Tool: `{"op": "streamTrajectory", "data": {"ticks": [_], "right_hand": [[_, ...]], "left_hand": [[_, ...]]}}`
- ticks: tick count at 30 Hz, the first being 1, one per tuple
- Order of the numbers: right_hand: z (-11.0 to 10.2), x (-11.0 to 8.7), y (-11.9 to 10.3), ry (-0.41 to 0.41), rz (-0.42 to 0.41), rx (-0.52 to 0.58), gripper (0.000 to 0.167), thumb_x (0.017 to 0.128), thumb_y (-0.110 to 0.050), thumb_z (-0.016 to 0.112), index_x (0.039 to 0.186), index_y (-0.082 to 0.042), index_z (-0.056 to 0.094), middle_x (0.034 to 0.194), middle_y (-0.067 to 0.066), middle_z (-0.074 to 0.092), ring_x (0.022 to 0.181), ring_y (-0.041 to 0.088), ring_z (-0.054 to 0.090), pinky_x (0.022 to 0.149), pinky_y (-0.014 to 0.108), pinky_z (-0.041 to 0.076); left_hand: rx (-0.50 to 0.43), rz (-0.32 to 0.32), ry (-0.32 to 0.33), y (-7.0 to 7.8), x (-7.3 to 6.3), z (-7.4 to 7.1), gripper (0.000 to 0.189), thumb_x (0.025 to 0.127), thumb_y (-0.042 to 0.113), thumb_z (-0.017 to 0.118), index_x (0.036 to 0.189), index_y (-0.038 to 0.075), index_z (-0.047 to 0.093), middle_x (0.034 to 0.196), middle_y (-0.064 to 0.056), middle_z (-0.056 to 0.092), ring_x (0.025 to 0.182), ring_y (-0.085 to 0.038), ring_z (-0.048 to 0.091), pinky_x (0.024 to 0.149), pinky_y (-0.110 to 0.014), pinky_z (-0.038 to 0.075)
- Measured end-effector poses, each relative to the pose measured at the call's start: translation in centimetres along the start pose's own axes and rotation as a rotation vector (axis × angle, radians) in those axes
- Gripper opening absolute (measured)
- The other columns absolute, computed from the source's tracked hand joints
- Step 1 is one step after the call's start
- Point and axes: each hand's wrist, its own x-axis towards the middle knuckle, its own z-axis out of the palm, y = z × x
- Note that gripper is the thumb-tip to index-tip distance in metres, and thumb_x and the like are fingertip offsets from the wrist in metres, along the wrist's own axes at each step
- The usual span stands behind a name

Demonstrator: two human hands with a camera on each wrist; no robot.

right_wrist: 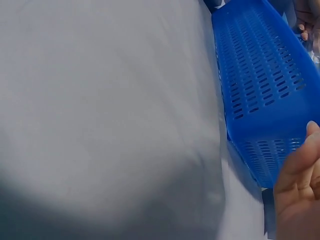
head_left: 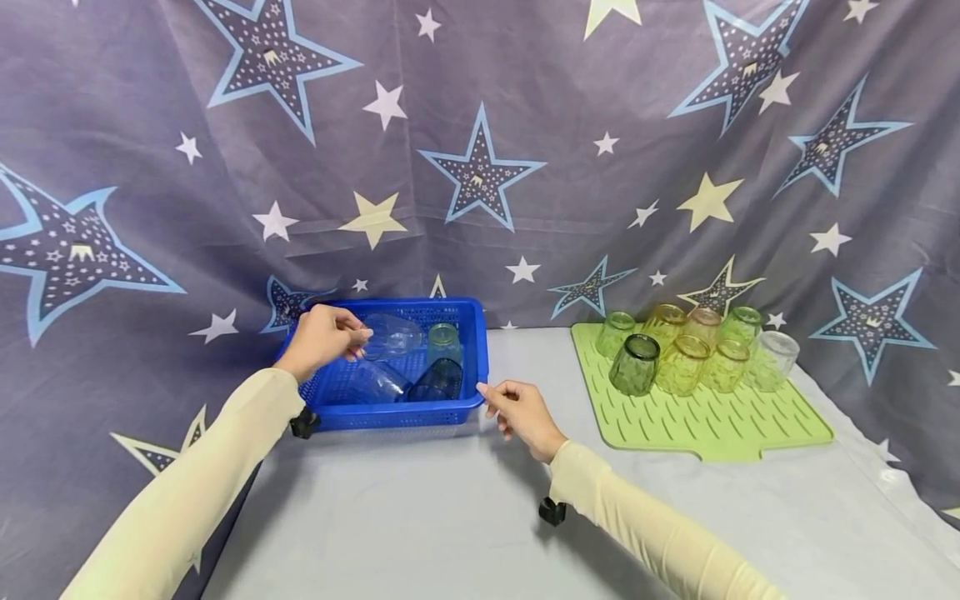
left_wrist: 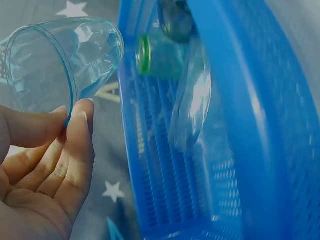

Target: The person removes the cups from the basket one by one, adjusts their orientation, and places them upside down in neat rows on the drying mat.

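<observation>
My left hand (head_left: 327,337) pinches the rim of a clear drinking glass (left_wrist: 65,60) between thumb and fingers. The glass is tilted on its side, above the left part of a blue plastic basket (head_left: 397,410). My right hand (head_left: 522,414) is at the basket's front right corner, fingers bent, pinching its rim with the fingertips. Inside the basket stands a green-tinted glass (head_left: 443,343). A dark glass (head_left: 438,380) and a clear glass (head_left: 378,382) lie in front of it. In the right wrist view, the right hand (right_wrist: 302,175) is partly cut off beside the basket's perforated wall.
To the right, a green drying mat (head_left: 660,421) holds several upside-down glasses, among them a dark green glass (head_left: 635,365), a yellow glass (head_left: 682,365) and a clear glass (head_left: 772,360). A white cloth (head_left: 420,517) covers the table. A star-patterned curtain (head_left: 480,267) hangs behind.
</observation>
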Motion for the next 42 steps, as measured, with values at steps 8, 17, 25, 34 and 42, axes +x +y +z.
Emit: {"op": "streamTrajectory", "data": {"ticks": [8, 17, 25, 34, 42], "right_hand": [[0.0, -0.3, 0.1, 0.09, -0.019, 0.024, 0.032, 0.095, -0.034, 0.077, 0.096, -0.004, 0.067, 0.093, 0.026, 0.067, 0.054, 0.017, 0.048, 0.049, 0.03, 0.045], [0.3, 0.0, -1.3, 0.075, -0.176, 0.101, 0.047, 0.093, -0.048, 0.075, 0.112, -0.006, 0.071, 0.103, 0.022, 0.067, 0.055, 0.014, 0.048, 0.048, 0.026, 0.044], [1.0, -0.2, -2.9, -0.124, -0.124, 0.244, 0.064, 0.096, -0.04, 0.075, 0.145, -0.006, 0.053, 0.128, 0.016, 0.06, 0.063, 0.015, 0.055, 0.054, 0.028, 0.052], [0.8, -0.5, -2.8, -0.207, -0.135, 0.363, 0.054, 0.101, -0.037, 0.068, 0.144, -0.008, 0.054, 0.099, 0.009, 0.061, 0.071, 0.019, 0.058, 0.058, 0.03, 0.053], [-0.1, -0.5, -3.3, -0.124, -0.157, 0.388, 0.053, 0.098, -0.032, 0.071, 0.14, -0.004, 0.053, 0.11, 0.01, 0.063, 0.077, 0.017, 0.056, 0.057, 0.029, 0.05]], "left_hand": [[-0.191, -0.06, -0.083, 0.5, -0.4, 2.3, 0.023, 0.099, 0.017, 0.073, 0.107, -0.004, 0.072, 0.096, -0.022, 0.074, 0.087, -0.042, 0.072, 0.081, -0.055, 0.059], [-0.367, -0.021, -0.182, 1.1, -0.7, 4.3, 0.022, 0.097, 0.017, 0.074, 0.107, -0.003, 0.073, 0.094, -0.018, 0.075, 0.085, -0.038, 0.072, 0.087, -0.06, 0.055], [-0.501, -0.014, -0.263, 2.3, -1.1, 6.7, 0.018, 0.096, 0.007, 0.074, 0.106, -0.007, 0.072, 0.09, -0.018, 0.075, 0.074, -0.023, 0.073, 0.071, -0.037, 0.061], [-0.477, -0.017, -0.3, 2.8, -1.8, 8.6, 0.019, 0.096, 0.009, 0.074, 0.107, -0.006, 0.073, 0.088, -0.018, 0.075, 0.075, -0.026, 0.073, 0.073, -0.044, 0.061], [-0.167, 0.114, -0.279, 3.5, -2.4, 9.7, 0.017, 0.1, 0.023, 0.07, 0.107, 0.011, 0.079, 0.093, -0.006, 0.075, 0.086, -0.034, 0.071, 0.075, -0.047, 0.059]]}}
